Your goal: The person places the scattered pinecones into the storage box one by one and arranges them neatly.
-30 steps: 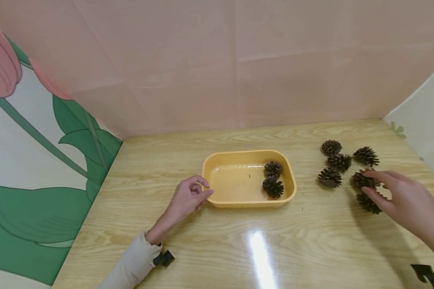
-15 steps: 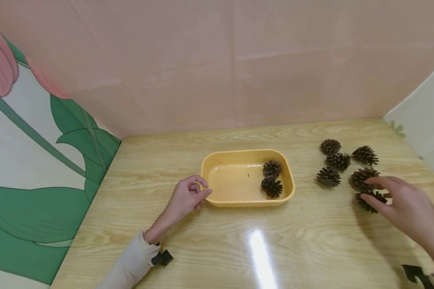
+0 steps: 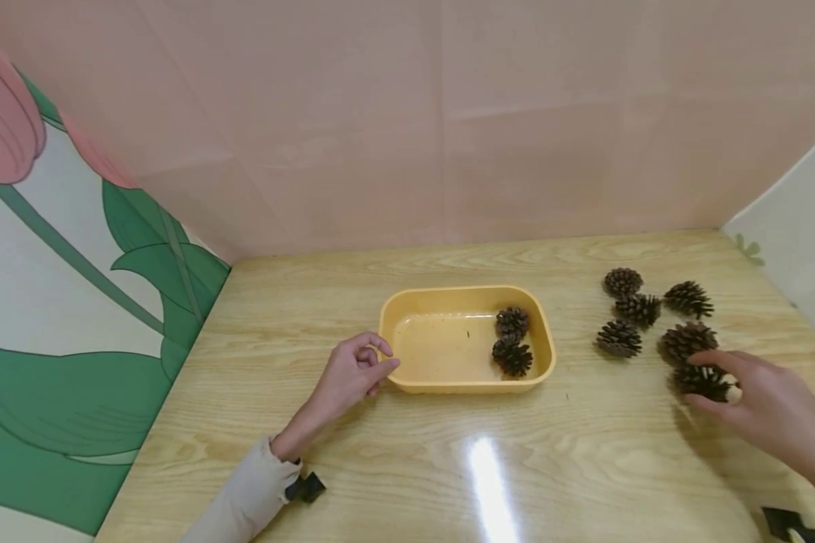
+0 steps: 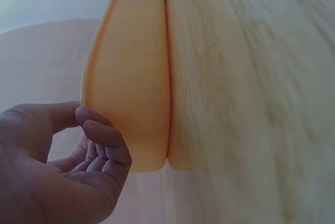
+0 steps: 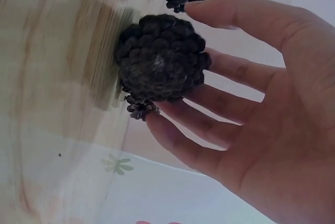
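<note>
My left hand pinches the left rim of a yellow rectangular tray between thumb and forefinger. The left wrist view shows the tray's outer wall beside the curled fingers. Two pine cones lie at the tray's right end. Over on the right, my right hand reaches around a dark brown pine cone on the table. In the right wrist view, its spread fingers lie behind that pine cone, while the thumb appears apart from it. Another pine cone sits just behind.
Several more pine cones, including one at the front left and one at the back right, lie loose between tray and right wall. The wooden table meets a pink backdrop at its far edge and a painted panel at left.
My right hand has moved down from the upper pine cone of the nearest pair to the lower one. The left hand and tray have stayed put.
</note>
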Motion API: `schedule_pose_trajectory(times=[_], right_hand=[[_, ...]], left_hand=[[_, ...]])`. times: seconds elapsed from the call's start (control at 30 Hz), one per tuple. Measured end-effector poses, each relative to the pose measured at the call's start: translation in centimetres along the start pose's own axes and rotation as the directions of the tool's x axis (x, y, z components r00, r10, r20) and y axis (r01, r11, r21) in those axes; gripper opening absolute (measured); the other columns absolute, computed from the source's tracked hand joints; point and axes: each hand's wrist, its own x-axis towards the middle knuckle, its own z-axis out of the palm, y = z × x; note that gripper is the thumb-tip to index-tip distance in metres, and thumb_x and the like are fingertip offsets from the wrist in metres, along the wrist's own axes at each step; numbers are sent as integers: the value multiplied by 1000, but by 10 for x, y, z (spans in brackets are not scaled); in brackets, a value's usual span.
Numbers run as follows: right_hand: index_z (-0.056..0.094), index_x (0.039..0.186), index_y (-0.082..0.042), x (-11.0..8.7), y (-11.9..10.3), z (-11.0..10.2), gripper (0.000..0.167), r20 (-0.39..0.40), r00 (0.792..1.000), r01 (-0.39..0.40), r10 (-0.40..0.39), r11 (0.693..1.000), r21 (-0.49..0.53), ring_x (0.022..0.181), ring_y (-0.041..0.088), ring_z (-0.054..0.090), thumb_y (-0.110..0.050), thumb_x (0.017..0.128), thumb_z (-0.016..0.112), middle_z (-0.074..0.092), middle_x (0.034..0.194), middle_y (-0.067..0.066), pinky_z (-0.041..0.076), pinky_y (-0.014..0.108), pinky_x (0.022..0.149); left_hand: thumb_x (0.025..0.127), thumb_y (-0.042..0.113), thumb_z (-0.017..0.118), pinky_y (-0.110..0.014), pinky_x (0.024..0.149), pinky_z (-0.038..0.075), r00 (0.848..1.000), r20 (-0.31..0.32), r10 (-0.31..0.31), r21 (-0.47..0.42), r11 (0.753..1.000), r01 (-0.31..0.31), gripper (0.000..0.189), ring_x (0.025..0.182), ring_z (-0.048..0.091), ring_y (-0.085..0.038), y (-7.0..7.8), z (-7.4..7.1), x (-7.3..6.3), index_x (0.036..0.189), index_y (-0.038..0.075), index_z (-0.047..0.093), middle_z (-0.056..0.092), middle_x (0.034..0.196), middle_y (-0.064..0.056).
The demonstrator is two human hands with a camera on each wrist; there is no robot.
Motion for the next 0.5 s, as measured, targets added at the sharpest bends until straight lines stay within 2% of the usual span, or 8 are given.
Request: schedule_pose_trajectory(times=[0.1,0.23,0.33,0.4,0.47,0.5], right_hand=[[58,119,8,0,-1,0,58,22,1000,7,-7,1000,24,83,57,60,-19,75,86,54,116,45,49,61,63],[57,121,8,1,-1,1,57,30,1000,3,-4,999,37,79,54,61,-15,76,84,52,118,46,50,59,61],[56,122,7,1,1,4,56,13,1000,14,-14,999,43,63,38,61,-15,78,82,51,119,46,50,53,56],[56,122,5,2,1,7,55,-12,999,30,-29,999,42,61,36,61,-16,78,82,53,118,45,50,53,55],[57,121,4,2,2,10,54,-34,998,45,-43,998,41,62,38,61,-16,77,83,55,116,44,50,53,55],[58,120,4,3,2,11,54,-48,998,51,-49,998,39,68,43,63,-16,77,84,56,114,43,50,56,57]], left_hand=[[91,0,70,-21,43,40,1000,5,6,-7,1000,-6,13,44,47,-19,-2,0,1,98,-6,61,53,58,-12],[91,1,70,-20,43,39,1000,5,13,-5,1000,-13,13,44,47,-19,-2,0,1,97,-6,62,53,57,-12],[91,1,70,-20,43,39,1000,3,16,-1,1000,-16,12,44,47,-20,-2,0,1,97,-6,62,53,57,-12],[91,1,70,-20,43,38,1000,2,17,-1,1000,-17,12,44,47,-20,-2,0,1,97,-5,62,53,57,-13],[91,1,70,-20,43,38,1000,2,19,0,1000,-19,12,44,46,-20,-2,1,1,97,-5,62,53,57,-14],[91,1,70,-20,43,38,1000,2,19,-1,1000,-19,11,44,46,-19,-2,1,1,97,-5,62,53,57,-15]])
